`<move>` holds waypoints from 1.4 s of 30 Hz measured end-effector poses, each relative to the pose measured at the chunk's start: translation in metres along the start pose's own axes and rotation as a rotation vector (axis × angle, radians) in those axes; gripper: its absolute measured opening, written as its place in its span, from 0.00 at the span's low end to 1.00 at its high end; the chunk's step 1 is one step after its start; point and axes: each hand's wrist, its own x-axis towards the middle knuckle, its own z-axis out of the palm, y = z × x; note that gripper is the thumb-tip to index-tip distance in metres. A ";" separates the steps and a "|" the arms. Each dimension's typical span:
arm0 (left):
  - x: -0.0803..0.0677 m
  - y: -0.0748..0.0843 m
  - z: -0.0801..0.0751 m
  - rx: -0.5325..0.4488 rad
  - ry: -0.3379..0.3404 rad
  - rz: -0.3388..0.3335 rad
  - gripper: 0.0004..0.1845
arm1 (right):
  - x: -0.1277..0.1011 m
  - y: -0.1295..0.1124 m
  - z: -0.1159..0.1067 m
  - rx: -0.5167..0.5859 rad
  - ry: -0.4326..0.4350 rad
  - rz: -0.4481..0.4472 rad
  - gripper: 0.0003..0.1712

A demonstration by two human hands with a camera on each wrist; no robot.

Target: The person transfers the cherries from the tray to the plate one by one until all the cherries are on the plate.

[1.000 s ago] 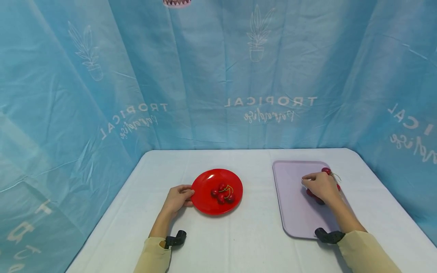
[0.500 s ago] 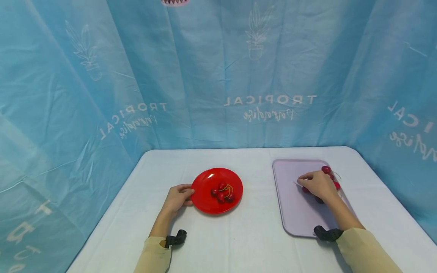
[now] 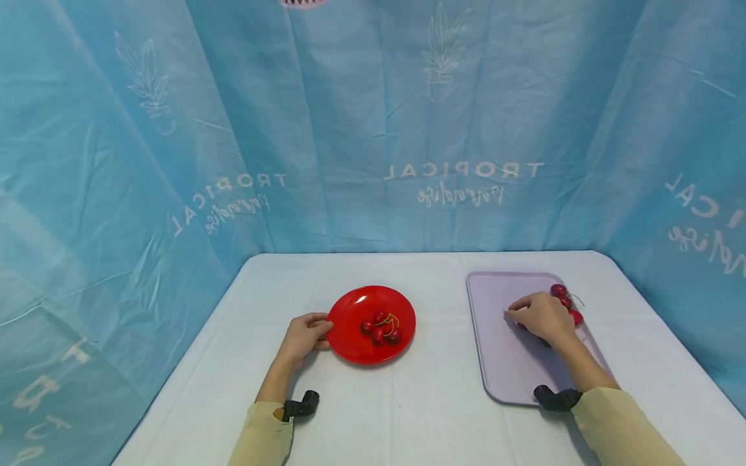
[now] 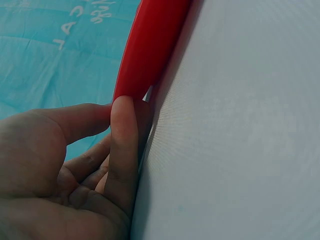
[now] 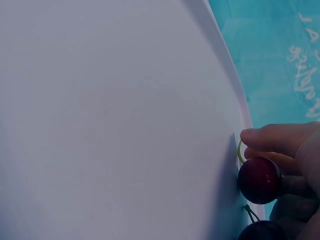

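A dark red cherry (image 5: 259, 180) is held between the fingers (image 5: 272, 140) of the right hand (image 3: 542, 318), with its green stem curving up beside the fingertip, and a second cherry (image 5: 261, 231) shows just below it in the right wrist view. This happens over the lilac tray (image 3: 501, 362), near its right edge, where a few more loose cherries (image 3: 564, 300) lie just behind the hand. The step in hand seems to be picking up one cherry from the tray; the next move probably calls for lifting it free without dragging its neighbours by the stems. To the left, on the white table (image 3: 419, 414), the red plate (image 3: 350, 317) already carries a small heap of cherries (image 3: 380, 327). The left hand (image 3: 303, 338) grips the left rim of the plate, its thumb on top and its curled fingers against the edge, steadying it.
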 end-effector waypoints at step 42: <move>0.002 -0.002 0.000 0.012 0.005 0.005 0.19 | 0.009 -0.004 0.014 -0.039 0.025 -0.016 0.18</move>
